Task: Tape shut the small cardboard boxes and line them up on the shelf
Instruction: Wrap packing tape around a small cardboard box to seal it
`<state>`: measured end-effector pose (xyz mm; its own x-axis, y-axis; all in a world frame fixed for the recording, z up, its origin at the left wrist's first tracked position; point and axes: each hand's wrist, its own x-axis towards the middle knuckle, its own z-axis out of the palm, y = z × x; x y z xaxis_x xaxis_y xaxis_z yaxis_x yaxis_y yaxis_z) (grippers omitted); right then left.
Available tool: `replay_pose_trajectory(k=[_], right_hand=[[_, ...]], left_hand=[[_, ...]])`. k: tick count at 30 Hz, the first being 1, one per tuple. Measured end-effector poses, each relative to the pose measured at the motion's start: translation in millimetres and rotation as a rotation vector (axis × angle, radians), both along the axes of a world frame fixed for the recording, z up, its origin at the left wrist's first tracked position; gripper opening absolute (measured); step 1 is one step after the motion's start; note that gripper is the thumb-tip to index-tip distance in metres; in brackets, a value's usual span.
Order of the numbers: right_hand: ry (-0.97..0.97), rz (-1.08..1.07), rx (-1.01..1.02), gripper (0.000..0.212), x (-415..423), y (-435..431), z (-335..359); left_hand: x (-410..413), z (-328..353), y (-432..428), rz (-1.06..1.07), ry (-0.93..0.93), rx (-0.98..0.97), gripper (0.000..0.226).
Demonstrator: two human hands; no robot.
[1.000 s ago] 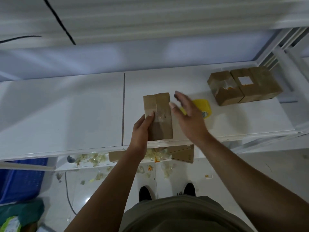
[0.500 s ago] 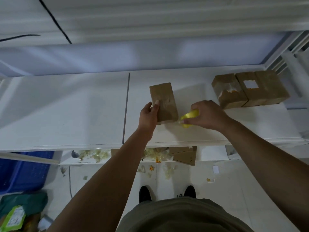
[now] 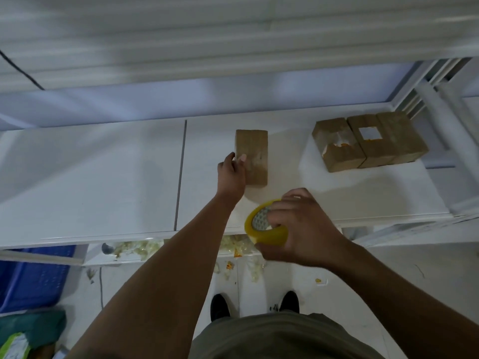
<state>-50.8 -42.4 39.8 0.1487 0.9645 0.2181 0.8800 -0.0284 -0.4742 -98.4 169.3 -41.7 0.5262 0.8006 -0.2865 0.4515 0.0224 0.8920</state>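
A small brown cardboard box (image 3: 255,151) lies on the white shelf (image 3: 103,182), near its middle. My left hand (image 3: 231,172) holds the box by its left side, thumb on top and fingers round the edge. My right hand (image 3: 300,226) grips a yellow roll of tape (image 3: 265,226), lifted off the shelf near its front edge, below and to the right of the box. Three more brown boxes (image 3: 368,141) stand side by side in a row at the shelf's far right; one has a white square label, another has a torn top.
A dark seam (image 3: 181,172) splits the shelf into two panels. White frame posts (image 3: 440,104) rise at the right end. A lower shelf and the floor hold scraps of crumpled tape (image 3: 134,248). A blue crate (image 3: 33,275) sits at the lower left.
The box went from held up in my left hand to lying on the shelf. My right hand reached to the yellow tape roll, took hold of it and drew it toward the shelf's front edge.
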Motion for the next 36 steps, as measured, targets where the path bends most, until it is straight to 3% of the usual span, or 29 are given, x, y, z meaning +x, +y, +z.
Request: replay_pose_trajectory(k=[6,10,14,20,23,26,30,31,33,36], right_hand=[[0.078,-0.030,0.028,0.044,18,-28,45],[0.195,-0.116,0.001,0.051,49,-30,66],[0.276,-0.191,0.017,0.051,64,-26,72],[0.361,-0.206,0.036,0.050,72,-18,76],[0.487,-0.231,0.059,0.048,79,-17,81],[0.683,-0.200,0.086,0.039,85,-15,86],[1.167,-0.174,0.230,0.038,88,-15,84],[1.242,-0.196,0.266,0.040,89,-15,82],[1.323,-0.272,0.318,0.048,92,-15,80],[1.298,-0.286,0.331,0.044,97,-19,80]], left_hand=[[-3,3,-5,0.014,0.009,0.052,0.056],[-11,3,-28,-0.064,-0.013,0.206,0.050],[-14,-5,-53,-0.052,0.116,0.324,0.052],[-30,-8,-81,0.017,0.236,0.250,0.054],[-45,2,-80,0.145,0.003,0.242,0.043],[-49,24,-73,0.291,-0.353,-0.028,0.041],[-30,58,-83,0.087,-0.520,-0.940,0.071],[-27,64,-90,-0.018,-0.542,-1.078,0.079],[-23,73,-98,-0.112,-0.626,-1.194,0.084],[-26,77,-95,-0.107,-0.733,-1.235,0.068]])
